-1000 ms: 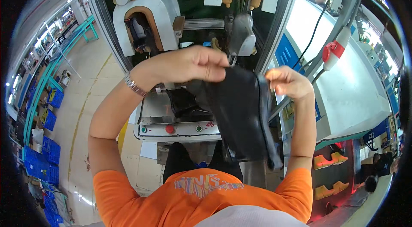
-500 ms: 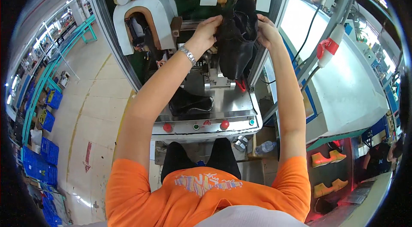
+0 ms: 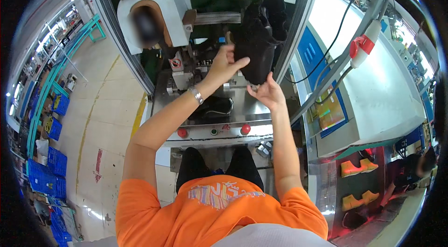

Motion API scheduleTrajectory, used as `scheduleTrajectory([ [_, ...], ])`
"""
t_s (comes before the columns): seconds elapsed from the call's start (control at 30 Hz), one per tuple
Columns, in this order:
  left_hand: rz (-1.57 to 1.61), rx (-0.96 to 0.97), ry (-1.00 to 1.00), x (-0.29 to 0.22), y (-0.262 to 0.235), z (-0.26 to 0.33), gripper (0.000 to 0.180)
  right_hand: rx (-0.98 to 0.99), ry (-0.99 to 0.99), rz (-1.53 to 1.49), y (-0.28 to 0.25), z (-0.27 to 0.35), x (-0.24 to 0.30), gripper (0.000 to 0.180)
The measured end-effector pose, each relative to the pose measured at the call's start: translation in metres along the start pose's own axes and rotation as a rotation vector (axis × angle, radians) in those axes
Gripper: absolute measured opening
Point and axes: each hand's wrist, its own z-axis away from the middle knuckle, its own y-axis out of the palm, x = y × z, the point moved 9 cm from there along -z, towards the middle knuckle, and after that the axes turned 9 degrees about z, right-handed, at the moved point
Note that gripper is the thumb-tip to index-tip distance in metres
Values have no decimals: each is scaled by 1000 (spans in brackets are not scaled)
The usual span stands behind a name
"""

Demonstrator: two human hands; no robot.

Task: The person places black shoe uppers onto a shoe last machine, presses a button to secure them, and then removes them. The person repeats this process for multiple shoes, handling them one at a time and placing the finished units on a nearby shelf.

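A black shoe upper (image 3: 255,53) hangs toe down at the right side of the machine, its ankle opening toward the top. Beside its left flank is my left hand (image 3: 225,66), thumb and fingers apart, the thumb close to or touching the upper. At the toe tip my right hand (image 3: 268,93) has its thumb and fingers spread around the end, with fingertips at the upper's edge. What holds the upper from behind is hidden. A second black shoe upper (image 3: 217,107) lies on the metal worktop (image 3: 252,111), partly behind my left wrist.
At the machine's left stands a white arched housing (image 3: 175,2) with a brown padded rim. Red buttons (image 3: 245,129) line the front panel. A red and white plug (image 3: 361,48) hangs from the right post. Yellow-orange shoes (image 3: 358,167) rest on a rack at lower right; blue crates (image 3: 46,179) stand far left.
Both hands have come down from the upper's ankle opening toward its toe. My left hand has let go of the top. The second upper remains on the worktop.
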Motion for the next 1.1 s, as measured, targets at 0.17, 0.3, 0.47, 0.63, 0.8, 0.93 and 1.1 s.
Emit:
scheduleTrajectory([
  [0.17, -796, 94, 1009, -145, 75, 93, 53, 82, -172, 73, 24, -19, 8, 41],
  [0.3, -1072, 44, 638, -136, 98, 68, 58, -11, -281, 132, 11, -26, 20, 36],
  [0.47, -1129, 21, 573, -130, 101, 67, 56, -105, -359, 192, -2, -30, 25, 31],
  [0.63, -1009, -52, 599, -81, 98, 67, 61, -215, -427, 233, -28, -52, 18, 27],
  [0.8, -914, -28, 609, -70, 86, 70, 65, -270, -452, 246, -34, -57, 7, 25],
  [0.93, -938, 13, 576, -63, 82, 68, 67, -296, -474, 264, -39, -69, 8, 25],
  [1.1, -882, 22, 522, -51, 81, 67, 69, -299, -414, 300, -51, -71, 4, 25],
])
